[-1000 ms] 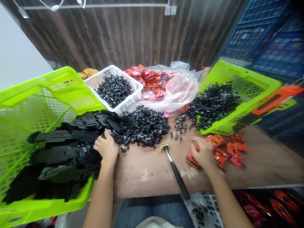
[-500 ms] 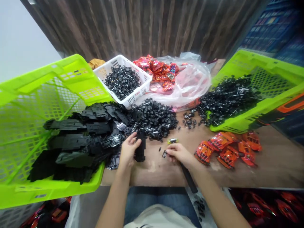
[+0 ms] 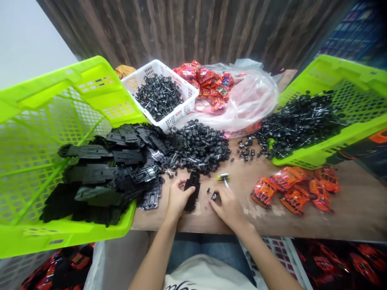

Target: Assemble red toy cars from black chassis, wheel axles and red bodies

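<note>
The left hand (image 3: 177, 197) grips a flat, oblong black plastic plate (image 3: 192, 194), long axis pointing away from the body; the right hand (image 3: 227, 204) — just rightward, apart — pinches a small dark part (image 3: 214, 196).

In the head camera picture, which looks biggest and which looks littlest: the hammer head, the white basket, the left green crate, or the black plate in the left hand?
Largest to smallest:
1. Left green crate
2. White basket
3. Black plate
4. Hammer head
</note>
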A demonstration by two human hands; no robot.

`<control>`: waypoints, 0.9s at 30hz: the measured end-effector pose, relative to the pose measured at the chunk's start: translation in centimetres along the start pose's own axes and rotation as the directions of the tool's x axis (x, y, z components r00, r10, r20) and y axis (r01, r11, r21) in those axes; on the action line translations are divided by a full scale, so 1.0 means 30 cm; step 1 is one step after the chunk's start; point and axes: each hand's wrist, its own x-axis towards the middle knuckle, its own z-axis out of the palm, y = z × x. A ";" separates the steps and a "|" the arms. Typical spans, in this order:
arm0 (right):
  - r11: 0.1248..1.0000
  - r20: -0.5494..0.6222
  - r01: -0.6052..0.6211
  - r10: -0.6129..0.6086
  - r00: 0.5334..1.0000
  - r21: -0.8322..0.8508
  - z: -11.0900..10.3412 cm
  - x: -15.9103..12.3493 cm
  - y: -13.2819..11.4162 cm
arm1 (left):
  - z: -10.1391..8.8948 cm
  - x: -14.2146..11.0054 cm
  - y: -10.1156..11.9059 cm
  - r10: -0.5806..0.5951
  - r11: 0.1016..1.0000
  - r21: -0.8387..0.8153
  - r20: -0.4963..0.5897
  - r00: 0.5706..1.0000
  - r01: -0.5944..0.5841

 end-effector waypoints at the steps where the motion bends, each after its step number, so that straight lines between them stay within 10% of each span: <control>1: 0.999 -0.088 -0.010 0.013 0.996 0.035 0.000 0.005 -0.004 | 0.009 -0.009 -0.001 0.017 0.999 0.032 0.015 1.000 -0.017; 11: 0.994 -0.254 -0.005 -0.022 0.967 -0.106 0.018 0.054 -0.090 | 0.110 -0.096 0.011 0.101 0.991 0.071 0.199 0.975 -0.117; 16: 0.987 -0.287 -0.090 0.126 0.949 0.135 0.029 0.097 -0.065 | 0.107 -0.075 0.037 0.121 0.992 0.020 0.209 0.970 -0.128; 20: 0.859 -0.034 -0.180 0.223 0.974 0.479 0.011 0.171 -0.020 | 0.088 -0.034 0.082 0.075 0.997 -0.010 0.264 0.962 -0.075; 27: 0.878 0.260 -0.161 0.043 0.965 0.451 -0.069 0.365 -0.030 | 0.070 0.067 0.113 0.123 0.978 -0.202 0.316 0.941 -0.060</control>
